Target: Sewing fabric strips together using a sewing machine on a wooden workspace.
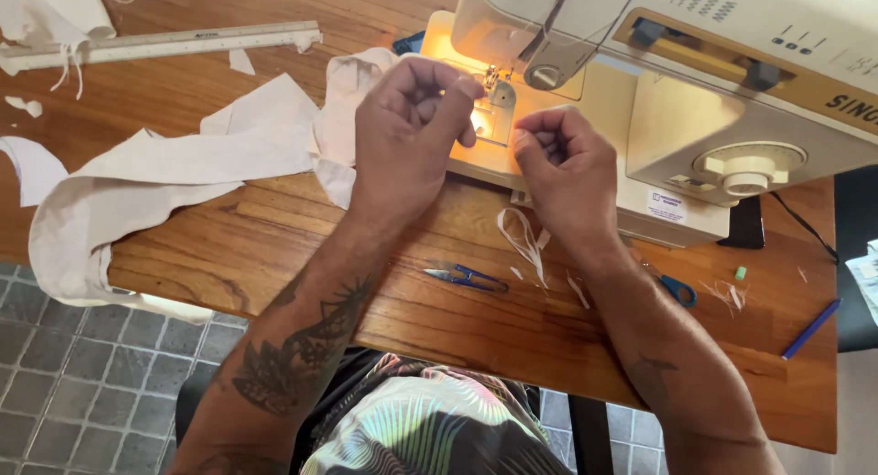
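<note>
- Fingers of my left hand (407, 132) are curled into a pinch, thumb against fingertips, just in front of the needle area (495, 89) of the sewing machine (677, 100); whatever they pinch is too fine to see, perhaps thread, but I cannot tell.
- Fingers of my right hand (564, 169) are likewise curled inward and pinched, near the machine bed, just right of the lit needle plate; what they grip I cannot tell.
- Cream fabric (183, 169) lies to the left of the machine, one end bunched beside the needle area and the rest trailing over the table edge; none of it appears to sit under the presser foot.
- Judged from this, sewing has not begun on this piece: the hands seem occupied at the needle, and the fabric waits aside.
- Thread snips (466, 277) with blue handles lie on the wooden table (439, 320) between my forearms, with loose fabric scraps (526, 237) beside them.
- A white ruler (165, 43) lies at the far left; a blue pen (810, 329) rests near the right edge.
- Grey tiled floor (82, 384) shows below the table.
</note>
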